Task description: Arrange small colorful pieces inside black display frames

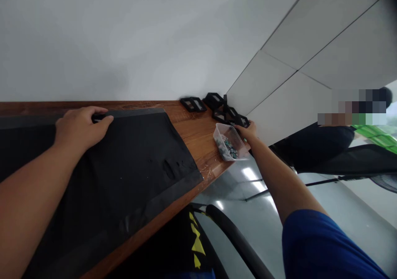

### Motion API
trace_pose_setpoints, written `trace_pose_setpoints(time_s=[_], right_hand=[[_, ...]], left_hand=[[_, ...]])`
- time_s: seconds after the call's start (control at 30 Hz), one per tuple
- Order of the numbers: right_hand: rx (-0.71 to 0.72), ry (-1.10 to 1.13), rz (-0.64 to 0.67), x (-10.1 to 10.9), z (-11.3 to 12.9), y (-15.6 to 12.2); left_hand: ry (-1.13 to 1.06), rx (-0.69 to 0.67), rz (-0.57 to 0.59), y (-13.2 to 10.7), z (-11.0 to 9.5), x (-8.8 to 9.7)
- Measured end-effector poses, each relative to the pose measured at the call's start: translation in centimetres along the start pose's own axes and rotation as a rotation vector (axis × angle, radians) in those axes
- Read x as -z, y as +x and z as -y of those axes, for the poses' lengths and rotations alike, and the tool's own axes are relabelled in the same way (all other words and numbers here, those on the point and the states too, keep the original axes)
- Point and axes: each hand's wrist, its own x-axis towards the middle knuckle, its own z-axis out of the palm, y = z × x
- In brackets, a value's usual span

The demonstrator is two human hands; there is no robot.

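My left hand (82, 126) rests over the far edge of a black mat (133, 155), its thumb and fingers curled around a small dark thing (98, 118) that is mostly hidden. My right hand (249, 132) reaches to the far right end of the wooden table, just beyond a clear plastic box (237, 142). Its thumb and fingers close on a black frame-like piece (243, 121) at the end of a cluster. Small greenish-grey and metallic-looking bits (229, 149) lie inside the box; they are too small to name.
More black frame-like pieces (192, 104) lie by the wall on the wooden table (194, 130). White panels (279, 76) stand at the right. A black chair armrest (235, 233) is below the table edge. Another person (319, 144) sits at far right.
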Motion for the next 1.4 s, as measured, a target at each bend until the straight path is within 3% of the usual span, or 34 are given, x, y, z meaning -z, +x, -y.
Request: trace_pose_setpoints(time_s=[0.27, 0.53, 0.8, 1.13, 1.4], right_hand=[[-0.109, -0.115, 0.102, 0.5, 2.2, -0.5], [-0.106, -0.15, 0.149, 2.6, 1.1, -0.7], [-0.131, -0.127, 0.151, 4.3, 0.3, -0.3], [-0.104, -0.083, 0.105, 2.6, 0.8, -1.3], [-0.099, -0.074, 0.112, 2.5, 1.0, -1.3]], left_hand=[[0.013, -0.005, 0.003, 0.1, 0.2, -0.1], [0.02, -0.072, -0.039, 0.3, 0.8, -0.8], [0.023, -0.054, -0.009, 0.7, 1.1, -0.8], [0.025, -0.033, 0.006, 0.3, 0.7, -0.3], [0.01, -0.017, 0.015, 0.4, 0.4, -0.2]])
